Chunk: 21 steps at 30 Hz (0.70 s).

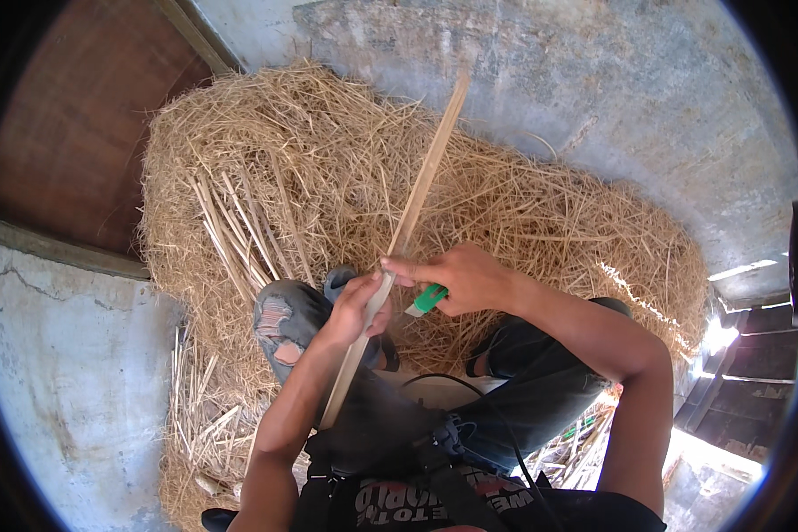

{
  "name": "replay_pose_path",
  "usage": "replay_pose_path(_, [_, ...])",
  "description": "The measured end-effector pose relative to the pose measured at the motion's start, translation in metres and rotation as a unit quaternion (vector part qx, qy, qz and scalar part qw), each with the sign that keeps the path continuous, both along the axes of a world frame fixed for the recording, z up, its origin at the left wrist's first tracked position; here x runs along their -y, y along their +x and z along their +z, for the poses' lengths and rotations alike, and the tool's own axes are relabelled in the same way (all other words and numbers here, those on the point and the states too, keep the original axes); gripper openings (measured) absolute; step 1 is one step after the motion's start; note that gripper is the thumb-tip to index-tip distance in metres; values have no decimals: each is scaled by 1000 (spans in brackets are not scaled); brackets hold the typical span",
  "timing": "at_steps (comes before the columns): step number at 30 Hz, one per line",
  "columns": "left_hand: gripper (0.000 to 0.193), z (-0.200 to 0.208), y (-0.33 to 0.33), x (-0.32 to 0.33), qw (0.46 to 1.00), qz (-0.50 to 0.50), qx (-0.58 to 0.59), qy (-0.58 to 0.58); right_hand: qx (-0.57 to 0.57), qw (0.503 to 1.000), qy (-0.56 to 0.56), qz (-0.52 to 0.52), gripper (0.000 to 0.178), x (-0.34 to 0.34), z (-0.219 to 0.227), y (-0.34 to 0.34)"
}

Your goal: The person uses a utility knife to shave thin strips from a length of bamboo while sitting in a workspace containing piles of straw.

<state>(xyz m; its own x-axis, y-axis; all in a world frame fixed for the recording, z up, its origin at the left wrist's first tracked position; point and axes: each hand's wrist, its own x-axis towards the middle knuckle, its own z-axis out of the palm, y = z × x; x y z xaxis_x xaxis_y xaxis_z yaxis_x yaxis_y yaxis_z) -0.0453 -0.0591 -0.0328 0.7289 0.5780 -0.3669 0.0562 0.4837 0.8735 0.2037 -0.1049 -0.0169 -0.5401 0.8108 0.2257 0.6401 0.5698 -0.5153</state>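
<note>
A long, flat strip of split bamboo or wood [431, 164] slants from my lap up toward the wall. My left hand [357, 306] is wrapped round it near its middle, above my knees. Close beside it, my right hand [470, 280] grips a green utility knife [428, 299] in its curled fingers, the blade pointing down and left, apart from the strip. The index finger of my right hand stretches left and touches the strip just above my left hand. The strip's lower end rests by my lap.
A thick heap of dry straw [328, 168] spreads around my legs. Several thin strips [239, 226] lie on it at the left, and more cut pieces [583, 443] lie by my right leg. Behind stands a grey plastered wall [612, 80]; a brown panel [80, 133] is at the left.
</note>
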Motion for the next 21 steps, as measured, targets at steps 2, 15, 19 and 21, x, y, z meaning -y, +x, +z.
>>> replay_pose_path(2, [56,-2,-1,0,1000,9,-15,1,-24,1000,14,8,93,-1,-6,2])
replay_pose_path(15, [47,-8,9,4,993,80,-58,68,-35,978,-72,-194,84,-3,8,9])
replay_pose_path(19, [45,-5,10,4,992,75,-56,90,-94,965,-33,-243,44,-6,0,2])
replay_pose_path(21, [44,-5,10,4,991,68,-52,98,-54,965,-82,-244,24,-4,4,-4])
